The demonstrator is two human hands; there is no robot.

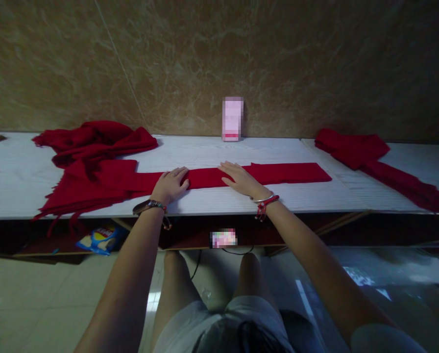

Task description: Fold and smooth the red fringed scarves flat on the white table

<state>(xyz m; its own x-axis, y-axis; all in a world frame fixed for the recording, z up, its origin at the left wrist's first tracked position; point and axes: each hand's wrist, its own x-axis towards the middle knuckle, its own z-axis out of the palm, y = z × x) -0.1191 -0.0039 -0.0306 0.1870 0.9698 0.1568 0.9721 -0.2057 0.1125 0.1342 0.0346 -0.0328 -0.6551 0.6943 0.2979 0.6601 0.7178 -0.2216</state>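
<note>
A long red scarf lies stretched out flat along the white table, folded into a narrow band. My left hand rests on the band near its middle, fingers curled loosely and pressing down on it. My right hand lies flat and open on the same band just to the right, fingers stretched out. The scarf's left end widens into a fringed part that hangs over the table's front edge.
A heap of red scarves lies at the back left. Another red scarf lies at the right on a second tabletop. A small pink box stands against the marbled wall. Below the table sits a blue packet.
</note>
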